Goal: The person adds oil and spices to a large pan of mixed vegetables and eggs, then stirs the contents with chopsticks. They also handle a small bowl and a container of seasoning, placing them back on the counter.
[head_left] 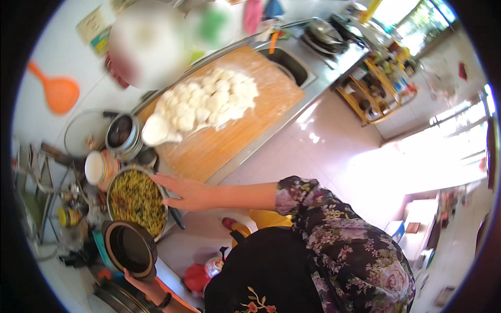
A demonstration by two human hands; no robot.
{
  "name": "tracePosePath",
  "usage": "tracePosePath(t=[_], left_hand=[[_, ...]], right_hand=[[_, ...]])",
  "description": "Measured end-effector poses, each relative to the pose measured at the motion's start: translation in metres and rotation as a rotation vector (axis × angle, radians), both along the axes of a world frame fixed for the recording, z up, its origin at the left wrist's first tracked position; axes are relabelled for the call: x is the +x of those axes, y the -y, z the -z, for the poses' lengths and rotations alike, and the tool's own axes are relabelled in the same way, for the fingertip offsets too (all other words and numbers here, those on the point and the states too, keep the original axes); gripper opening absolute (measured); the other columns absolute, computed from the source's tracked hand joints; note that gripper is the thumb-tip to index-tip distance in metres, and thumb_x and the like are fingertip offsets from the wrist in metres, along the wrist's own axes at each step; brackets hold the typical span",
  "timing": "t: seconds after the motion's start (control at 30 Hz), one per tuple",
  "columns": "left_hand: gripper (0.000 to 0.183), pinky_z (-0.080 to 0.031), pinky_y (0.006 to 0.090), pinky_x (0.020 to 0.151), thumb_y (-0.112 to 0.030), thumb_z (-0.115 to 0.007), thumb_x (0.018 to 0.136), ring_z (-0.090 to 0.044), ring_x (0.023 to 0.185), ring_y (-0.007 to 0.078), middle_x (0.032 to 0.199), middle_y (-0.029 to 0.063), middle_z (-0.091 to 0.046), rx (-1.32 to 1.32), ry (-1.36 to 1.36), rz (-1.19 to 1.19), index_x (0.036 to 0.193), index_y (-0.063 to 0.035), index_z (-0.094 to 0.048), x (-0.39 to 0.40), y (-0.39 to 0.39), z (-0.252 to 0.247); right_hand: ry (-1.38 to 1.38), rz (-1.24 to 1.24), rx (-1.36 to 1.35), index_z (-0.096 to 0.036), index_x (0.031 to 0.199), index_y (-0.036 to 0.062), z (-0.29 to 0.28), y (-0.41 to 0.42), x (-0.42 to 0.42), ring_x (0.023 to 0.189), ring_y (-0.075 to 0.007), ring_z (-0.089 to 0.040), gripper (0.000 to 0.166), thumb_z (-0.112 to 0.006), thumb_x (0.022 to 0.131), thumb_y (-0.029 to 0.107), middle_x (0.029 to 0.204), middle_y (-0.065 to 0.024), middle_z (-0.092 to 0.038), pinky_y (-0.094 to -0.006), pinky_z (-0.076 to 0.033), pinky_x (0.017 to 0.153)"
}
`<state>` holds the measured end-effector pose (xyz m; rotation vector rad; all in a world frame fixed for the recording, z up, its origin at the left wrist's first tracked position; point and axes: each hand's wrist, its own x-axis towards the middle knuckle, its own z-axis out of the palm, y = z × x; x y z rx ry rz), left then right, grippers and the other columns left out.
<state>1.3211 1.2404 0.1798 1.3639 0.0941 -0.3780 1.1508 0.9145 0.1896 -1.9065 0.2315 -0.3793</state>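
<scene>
My left hand (146,287), with a dark band at the wrist, grips the near rim of a dark brown ceramic pot (130,247). The pot is tilted so that I see into its dark, glossy inside. My right hand (191,191) is spread at the right rim of a wide metal bowl (167,219); its fingertips overlap that rim, and whether they press on it I cannot tell. A chopped yellow-green filling (137,199) fills the bowl. The pot overlaps the bowl's lower edge in the view.
A floured wooden board (203,156) bears many pale dough pieces (211,99) and a white scoop (158,131). A lidded jar (96,168) and a small pot (123,133) stand beyond the bowl. The sink (291,66) and a wooden shelf (366,94) are farther right.
</scene>
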Motion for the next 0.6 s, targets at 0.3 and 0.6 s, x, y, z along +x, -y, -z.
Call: tracePosePath(t=[0.3,0.6], left_hand=[[0.062,-0.039,0.0450,0.105,-0.046,-0.042,0.096,-0.039,0.132,0.0323,0.145,0.0172,-0.037,-0.015,0.133,0.287,0.140,-0.0028,-0.037,-0.108,0.140,-0.039],[0.059,-0.040,0.0448,0.105,-0.044,-0.045,0.094,-0.047,0.126,0.0311,0.139,0.0152,-0.046,-0.197,-0.082,0.648,0.137,-0.0028,-0.042,-0.344,0.338,-0.034]], right_hand=[[0.092,0.596,0.420,-0.032,0.147,0.0096,0.027,0.091,-0.285,0.100,-0.0155,-0.057,0.058,-0.051,0.098,0.034,0.128,-0.0138,-0.054,-0.0308,-0.047,0.088],[0.163,1.303,0.700,-0.037,0.144,0.0079,0.084,0.120,-0.655,0.089,-0.0194,-0.064,0.059,-0.041,0.099,0.046,0.121,-0.0139,-0.060,-0.0314,-0.051,0.082]])
